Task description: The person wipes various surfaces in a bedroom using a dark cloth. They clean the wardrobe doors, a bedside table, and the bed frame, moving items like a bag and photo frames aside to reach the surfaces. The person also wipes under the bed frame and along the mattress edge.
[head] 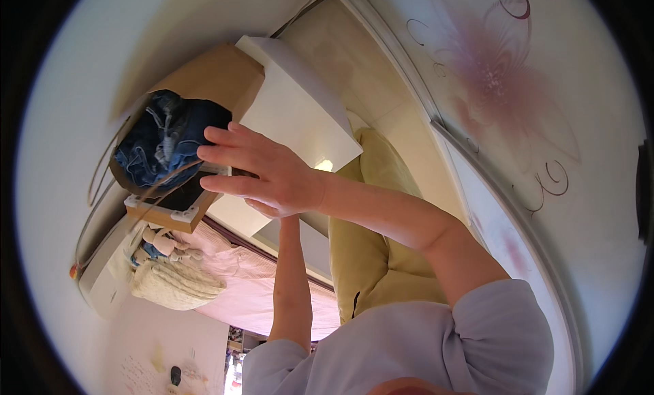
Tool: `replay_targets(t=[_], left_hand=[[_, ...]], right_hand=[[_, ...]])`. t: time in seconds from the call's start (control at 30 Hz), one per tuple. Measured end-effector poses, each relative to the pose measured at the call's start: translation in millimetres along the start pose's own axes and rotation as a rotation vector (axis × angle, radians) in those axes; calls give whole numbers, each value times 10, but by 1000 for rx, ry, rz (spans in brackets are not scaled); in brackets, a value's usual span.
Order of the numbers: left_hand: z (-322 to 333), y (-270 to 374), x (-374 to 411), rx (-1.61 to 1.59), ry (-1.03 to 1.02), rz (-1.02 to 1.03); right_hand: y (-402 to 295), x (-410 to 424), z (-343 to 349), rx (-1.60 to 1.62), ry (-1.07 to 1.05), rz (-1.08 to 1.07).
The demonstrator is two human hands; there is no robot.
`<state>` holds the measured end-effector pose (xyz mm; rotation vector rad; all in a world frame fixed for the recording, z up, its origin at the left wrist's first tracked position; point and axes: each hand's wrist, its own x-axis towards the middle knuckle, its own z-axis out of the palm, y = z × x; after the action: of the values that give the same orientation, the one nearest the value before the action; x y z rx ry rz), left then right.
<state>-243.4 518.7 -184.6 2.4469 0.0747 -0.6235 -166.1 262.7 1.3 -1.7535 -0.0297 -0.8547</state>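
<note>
My right hand is raised with its fingers spread, at the near edge of a brown paper bag. Folded dark blue denim clothing fills the bag's mouth. A thin cord handle of the bag runs up to the fingers of my right hand; whether they touch it is unclear. Behind and below that hand is my left hand, mostly hidden, so its grip does not show. Under the bag's mouth is a wood-edged box or frame with white corner pieces and a dark inside.
A white cabinet or box stands beside the bag. Beyond the box or frame is a bed with a pink cover, a cream cushion and soft toys. A white sliding panel with a flower print borders the tiled floor to the right.
</note>
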Motion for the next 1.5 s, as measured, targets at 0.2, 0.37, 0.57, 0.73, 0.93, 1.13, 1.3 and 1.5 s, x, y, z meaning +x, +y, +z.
replay_targets(t=[0.2, 0.37, 0.57, 0.73, 0.93, 1.13, 1.3, 1.5], left_hand=[[-191, 326, -127, 406, 51, 169], [-184, 386, -154, 427, 32, 87], [-137, 608, -81, 402, 3, 55], [-183, 912, -42, 500, -51, -72], [-320, 1887, 98, 661, 33, 106], [371, 2406, 511, 23, -178, 327], [953, 2619, 1095, -325, -213, 274], [1141, 2786, 1312, -408, -305, 204]], right_hand=[[707, -216, -215, -158, 215, 334], [2496, -418, -509, -102, 161, 1212], [4195, -397, -416, -33, 303, 1291], [4842, -435, -166, 122, 389, 1322], [5233, -503, -75, 285, 495, 1348], [5260, -532, -101, 613, 587, 1402], [4993, -583, 241, 1218, 553, 1484], [5192, -547, 352, 1413, 640, 1387]])
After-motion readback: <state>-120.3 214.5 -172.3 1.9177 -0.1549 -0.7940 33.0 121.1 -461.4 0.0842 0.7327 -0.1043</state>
